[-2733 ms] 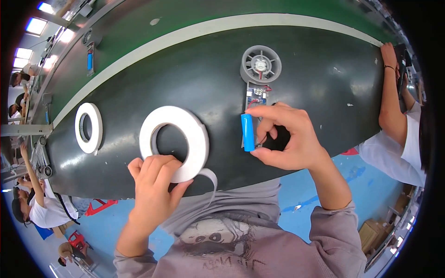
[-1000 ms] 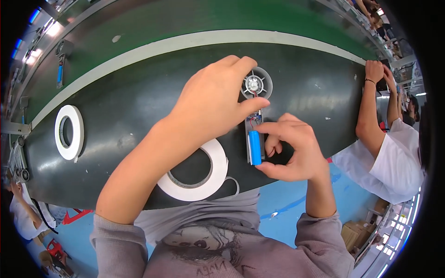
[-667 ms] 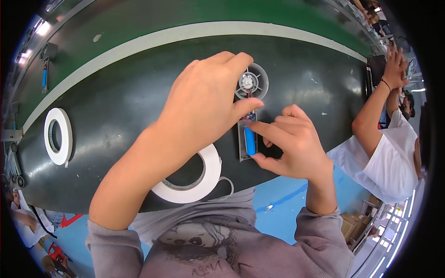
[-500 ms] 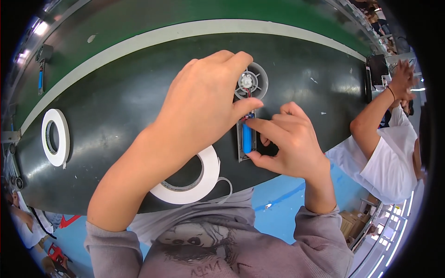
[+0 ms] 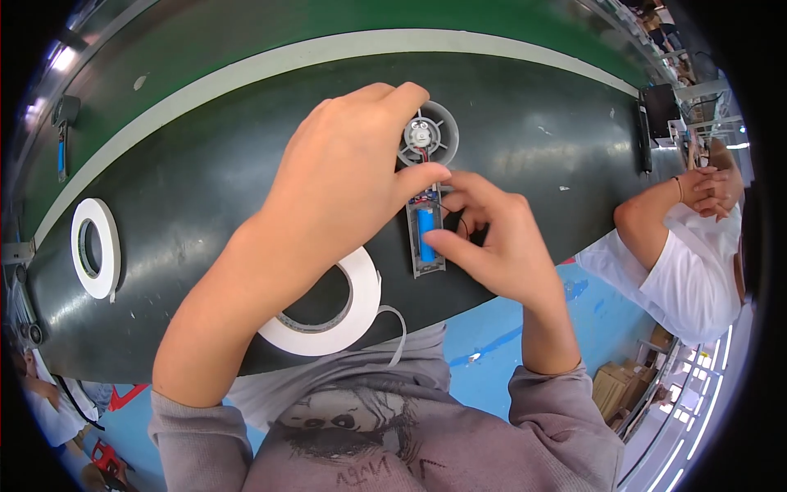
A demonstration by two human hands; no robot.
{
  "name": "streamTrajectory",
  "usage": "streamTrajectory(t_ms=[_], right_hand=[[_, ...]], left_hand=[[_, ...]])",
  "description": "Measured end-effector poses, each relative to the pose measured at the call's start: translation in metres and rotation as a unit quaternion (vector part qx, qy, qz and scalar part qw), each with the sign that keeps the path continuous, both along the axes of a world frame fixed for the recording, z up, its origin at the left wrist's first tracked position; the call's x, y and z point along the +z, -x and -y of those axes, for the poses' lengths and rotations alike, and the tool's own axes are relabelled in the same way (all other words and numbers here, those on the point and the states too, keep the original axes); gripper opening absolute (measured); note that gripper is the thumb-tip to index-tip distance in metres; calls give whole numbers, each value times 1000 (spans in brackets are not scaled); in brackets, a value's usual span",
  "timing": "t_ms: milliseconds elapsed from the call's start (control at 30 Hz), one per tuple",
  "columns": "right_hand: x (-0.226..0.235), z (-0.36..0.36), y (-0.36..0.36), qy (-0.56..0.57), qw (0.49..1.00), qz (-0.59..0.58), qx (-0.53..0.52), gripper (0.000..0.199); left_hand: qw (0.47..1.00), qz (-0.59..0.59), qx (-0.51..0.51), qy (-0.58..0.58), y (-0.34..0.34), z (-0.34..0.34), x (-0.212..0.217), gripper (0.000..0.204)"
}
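Note:
A grey handheld-fan housing lies open-faced on the dark table, its round head away from me. A small white motor with red and dark wires sits in the head. In the handle is a blue cylindrical battery, with a small circuit board above it, partly covered by fingers. My left hand is closed around the left side of the head, thumb stretched over the neck. My right hand pinches at the handle's right side, thumb on the battery and fingertips by the board.
A roll of white tape with a loose end lies near the table edge, partly beneath my left forearm. Another white tape roll is at the left. A second fan piece with a blue battery lies far left. A person in white sits at right.
The fan housing and both hands have shifted slightly left in view. My right index finger has moved up from the battery's top toward my left thumb. The other person's hands have lowered.

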State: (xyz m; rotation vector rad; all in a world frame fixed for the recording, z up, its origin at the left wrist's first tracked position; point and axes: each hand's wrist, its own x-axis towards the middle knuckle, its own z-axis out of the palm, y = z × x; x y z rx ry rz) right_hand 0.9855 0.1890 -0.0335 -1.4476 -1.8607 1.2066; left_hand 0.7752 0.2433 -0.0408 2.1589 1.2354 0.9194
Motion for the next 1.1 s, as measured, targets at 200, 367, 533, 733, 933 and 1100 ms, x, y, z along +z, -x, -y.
streamTrajectory(t_ms=[200, 367, 533, 733, 933, 1100], right_hand=[[3, 0, 13, 26, 1000, 16, -3, 46], [-15, -43, -4, 159, 960, -232, 20, 48], [-46, -156, 35, 39, 969, -242, 26, 47], [-62, -257, 90, -74, 975, -172, -121, 66], [-67, -228, 88, -245, 933, -207, -162, 30], [-68, -224, 91, -268, 922, -233, -157, 20]], left_hand=[[1000, 4, -3, -12, 8, 3, 13, 60], [996, 54, 52, 40, 18, 2, 33, 65], [984, 74, 161, 8, 68, 45, 13, 46], [967, 84, 241, -11, 90, 33, -26, 17], [967, 73, 244, -7, 105, 25, -29, 12], [970, 60, 234, -19, 106, 23, -32, 9]])
